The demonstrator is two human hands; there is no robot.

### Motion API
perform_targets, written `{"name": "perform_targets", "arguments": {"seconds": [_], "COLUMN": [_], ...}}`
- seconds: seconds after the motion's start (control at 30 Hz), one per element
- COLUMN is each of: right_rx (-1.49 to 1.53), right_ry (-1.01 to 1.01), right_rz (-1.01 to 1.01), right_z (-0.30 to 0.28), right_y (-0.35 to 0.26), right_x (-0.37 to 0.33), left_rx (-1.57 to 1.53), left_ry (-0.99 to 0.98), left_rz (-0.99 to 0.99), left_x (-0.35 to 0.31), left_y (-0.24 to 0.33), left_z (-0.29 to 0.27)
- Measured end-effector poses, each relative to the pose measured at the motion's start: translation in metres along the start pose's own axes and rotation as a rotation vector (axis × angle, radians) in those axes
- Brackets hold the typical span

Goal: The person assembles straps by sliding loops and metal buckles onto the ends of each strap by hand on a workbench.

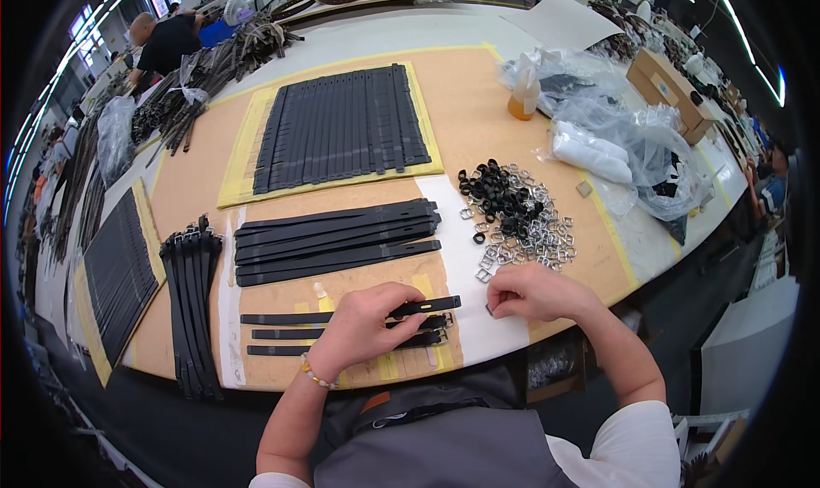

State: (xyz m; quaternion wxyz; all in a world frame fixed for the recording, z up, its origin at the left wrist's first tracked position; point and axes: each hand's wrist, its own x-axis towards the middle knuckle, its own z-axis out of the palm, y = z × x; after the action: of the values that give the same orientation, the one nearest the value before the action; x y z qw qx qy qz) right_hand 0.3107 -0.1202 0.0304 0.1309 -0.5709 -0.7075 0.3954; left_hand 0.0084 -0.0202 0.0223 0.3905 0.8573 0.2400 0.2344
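On the table (465, 104), left hand (363, 321) pinched a black strap (440, 303), apparently buckle-less; right hand (534, 292) appeared to grasp a small dark piece (489, 310). 2 neighbouring straps (290, 334) bore buckles (448, 320), seemingly done; stacked straps (333, 240) apparently remained.

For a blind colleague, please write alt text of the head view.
A person's left hand holds a black strap over a worktable, while the right hand pinches a small dark piece near piled metal buckles and black loops. More straps lie beyond.
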Motion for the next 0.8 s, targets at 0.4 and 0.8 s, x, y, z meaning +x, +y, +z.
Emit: {"name": "perform_targets", "arguments": {"seconds": [0.4,0.8], "right_rx": [0.669,0.488], "right_ry": [-0.147,0.055], "right_rz": [-0.084,-0.067], "right_z": [0.022,0.038], "right_y": [-0.001,-0.042], "right_x": [0.016,0.034], "left_rx": [0.024,0.017], "left_ry": [-0.034,-0.102], "left_rz": [0.059,0.029], "left_x": [0.000,0.001], "left_y": [0.007,0.004], "left_z": [0.008,0.010]}}
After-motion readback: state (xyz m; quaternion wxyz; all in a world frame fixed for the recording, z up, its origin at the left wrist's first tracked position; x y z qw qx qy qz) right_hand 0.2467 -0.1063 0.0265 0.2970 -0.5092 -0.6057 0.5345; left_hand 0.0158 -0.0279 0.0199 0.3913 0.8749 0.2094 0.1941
